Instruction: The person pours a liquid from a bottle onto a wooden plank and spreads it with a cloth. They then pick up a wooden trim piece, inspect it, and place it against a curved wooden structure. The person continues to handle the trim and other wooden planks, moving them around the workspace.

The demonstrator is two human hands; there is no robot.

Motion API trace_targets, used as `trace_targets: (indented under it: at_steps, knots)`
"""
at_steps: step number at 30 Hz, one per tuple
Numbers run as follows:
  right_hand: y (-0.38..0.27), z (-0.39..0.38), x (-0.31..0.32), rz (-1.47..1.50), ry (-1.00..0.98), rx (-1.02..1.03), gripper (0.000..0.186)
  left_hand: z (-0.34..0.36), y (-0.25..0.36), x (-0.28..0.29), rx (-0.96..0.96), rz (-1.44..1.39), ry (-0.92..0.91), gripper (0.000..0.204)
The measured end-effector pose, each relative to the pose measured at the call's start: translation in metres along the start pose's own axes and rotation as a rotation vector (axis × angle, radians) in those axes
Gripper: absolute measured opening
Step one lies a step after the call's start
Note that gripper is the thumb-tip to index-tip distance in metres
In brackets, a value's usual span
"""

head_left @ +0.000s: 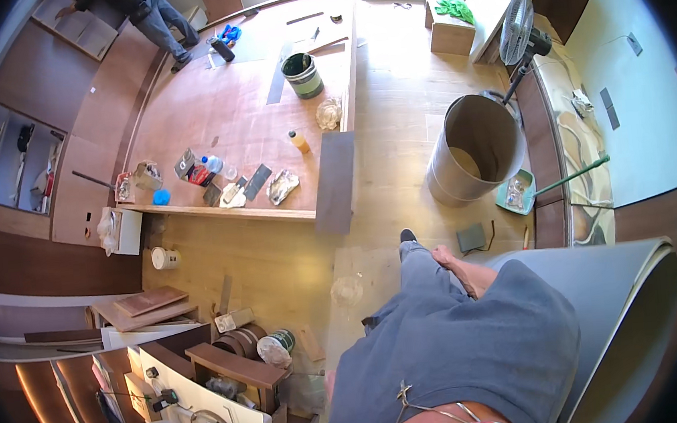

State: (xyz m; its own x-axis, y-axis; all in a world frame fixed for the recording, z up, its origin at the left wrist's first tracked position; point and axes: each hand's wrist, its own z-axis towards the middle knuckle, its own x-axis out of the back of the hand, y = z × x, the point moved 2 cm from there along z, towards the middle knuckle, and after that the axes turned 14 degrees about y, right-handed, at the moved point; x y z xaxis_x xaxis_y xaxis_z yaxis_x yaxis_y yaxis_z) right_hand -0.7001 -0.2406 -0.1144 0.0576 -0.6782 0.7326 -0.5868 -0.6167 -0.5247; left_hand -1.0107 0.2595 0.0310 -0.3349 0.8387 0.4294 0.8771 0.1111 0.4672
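My right hand [442,255] hangs beside my grey trouser leg, fingers curled in, and nothing shows in it. My left hand does not show; only a sliver of skin appears at the left side of my dark grey shirt. Just right of my right hand, a flat dark grey-green piece [471,238] lies on the wooden floor. Close at my right side stands a large rolled grey sheet [611,284]. Ahead and to the right is an upright, wide rolled tube of sheet [452,173], open at the top.
Ahead left is a low wooden platform [210,126] with a paint bucket [302,76], bottles and scraps; another person [157,22] stands at its far left. A green dustpan [516,193] and pedestal fan [517,31] are at right. Boards, tubs and a cluttered cabinet [235,365] fill the left.
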Motion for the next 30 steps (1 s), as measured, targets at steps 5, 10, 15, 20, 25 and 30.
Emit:
trace_targets:
  at_steps: [5, 10, 15, 20, 25, 30]
  knots:
    - [-0.048, 0.090, 0.049, 0.449, -0.221, -0.254, 0.028, 0.052, 0.156, -0.094, -0.123, -0.169, -0.070, 0.048]
    - [-0.118, 0.163, 0.122, 0.449, -0.238, -0.085, 0.027, 0.064, 0.314, -0.192, -0.220, -0.210, -0.033, 0.046]
    - [-0.147, 0.212, 0.169, 0.591, -0.045, -0.164, 0.030, 0.058, 0.396, -0.259, -0.234, -0.050, -0.135, 0.047]
    - [-0.096, 0.230, 0.166, 0.543, -0.028, -0.238, 0.019, 0.076, 0.406, -0.312, -0.117, 0.157, -0.198, 0.042]
    - [-0.047, 0.265, 0.151, 0.504, -0.107, -0.501, 0.013, 0.129, 0.421, -0.363, -0.163, 0.370, -0.277, 0.034]
    - [-0.093, 0.351, 0.176, 0.402, -0.171, -0.369, 0.029, 0.202, 0.548, -0.456, -0.450, 0.445, -0.333, 0.030]
